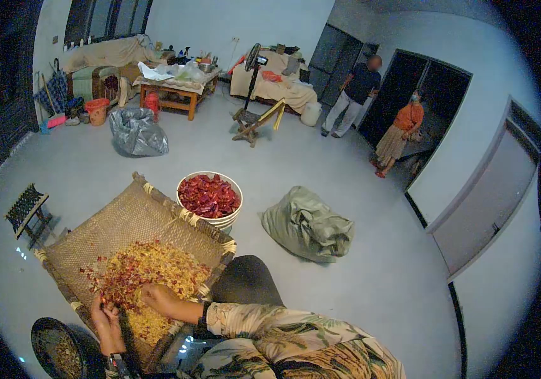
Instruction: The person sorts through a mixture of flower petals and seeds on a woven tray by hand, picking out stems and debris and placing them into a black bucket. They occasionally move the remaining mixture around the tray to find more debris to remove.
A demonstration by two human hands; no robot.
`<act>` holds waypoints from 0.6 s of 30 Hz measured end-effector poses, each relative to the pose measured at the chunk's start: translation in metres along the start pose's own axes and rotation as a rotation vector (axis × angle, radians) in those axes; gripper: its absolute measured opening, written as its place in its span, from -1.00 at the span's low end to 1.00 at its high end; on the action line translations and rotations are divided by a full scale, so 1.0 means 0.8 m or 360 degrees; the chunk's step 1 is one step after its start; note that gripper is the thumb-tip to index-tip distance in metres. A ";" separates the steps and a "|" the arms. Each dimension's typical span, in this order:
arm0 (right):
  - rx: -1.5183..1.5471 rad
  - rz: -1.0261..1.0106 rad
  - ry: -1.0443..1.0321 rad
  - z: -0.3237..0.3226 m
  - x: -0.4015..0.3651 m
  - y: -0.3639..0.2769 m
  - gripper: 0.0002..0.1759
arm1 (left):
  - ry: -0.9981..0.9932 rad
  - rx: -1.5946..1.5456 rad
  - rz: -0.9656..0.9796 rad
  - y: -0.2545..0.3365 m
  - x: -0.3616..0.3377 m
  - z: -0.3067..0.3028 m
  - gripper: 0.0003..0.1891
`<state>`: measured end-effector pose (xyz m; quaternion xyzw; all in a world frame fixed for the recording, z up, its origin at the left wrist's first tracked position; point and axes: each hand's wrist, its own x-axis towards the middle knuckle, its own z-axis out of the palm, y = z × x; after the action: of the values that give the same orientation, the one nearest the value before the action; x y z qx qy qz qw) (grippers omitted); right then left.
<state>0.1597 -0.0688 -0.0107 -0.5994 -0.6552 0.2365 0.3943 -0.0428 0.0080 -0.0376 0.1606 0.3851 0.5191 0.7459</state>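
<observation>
A wide woven tray (119,218) with a bound rim lies before me, holding a heap of yellow seeds and red flakes (156,268). Over the left edge of the heap is my left hand (107,319), its fingers curled, with small red bits at the fingertips. My right hand (164,299) rests at the heap's lower middle, fingers bent down; what they hold, if anything, is hidden. Beyond the tray's right corner a white bucket (210,221) is full of dark red dried pieces (209,196). A dark round bowl (46,325) with small seeds sits at the lower left.
A green sack (311,224) lies on the floor at right, a grey plastic bag (138,131) farther back. A small stool (27,211) is at left. Two people (359,88) (403,129) stand near the doorways. A cluttered table (179,88) stands at the back.
</observation>
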 end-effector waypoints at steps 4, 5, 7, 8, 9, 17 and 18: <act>0.0034 0.0046 0.0053 0.000 -0.002 -0.002 -0.78 | 0.0003 -0.0059 -0.0040 -0.001 0.005 -0.003 -0.87; 0.0008 0.0113 0.0009 -0.001 -0.003 -0.002 -0.78 | -0.0070 -0.0111 -0.0044 -0.004 0.011 -0.011 -0.88; -0.0041 0.0248 -0.0081 -0.001 -0.003 -0.003 -0.78 | -0.0147 -0.0181 -0.0046 -0.008 0.024 -0.024 -0.90; -0.0032 0.0235 -0.0085 -0.001 -0.004 -0.002 -0.78 | -0.0152 -0.0199 -0.0045 -0.011 0.030 -0.029 -0.91; -0.0023 0.0223 -0.0088 0.001 -0.004 0.000 -0.78 | -0.0159 -0.0218 -0.0043 -0.010 0.028 -0.025 -0.91; -0.0125 0.0087 -0.0322 0.012 -0.011 0.020 -0.81 | -0.0099 -0.0115 -0.0120 -0.010 0.039 -0.040 -0.89; -0.0156 0.0114 -0.0380 0.000 -0.013 0.000 -0.81 | -0.0075 -0.0112 -0.0137 -0.011 0.037 -0.045 -0.88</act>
<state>0.1596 -0.0787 -0.0129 -0.6086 -0.6864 0.2877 0.2751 -0.0590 0.0254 -0.0790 0.1298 0.3555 0.4959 0.7816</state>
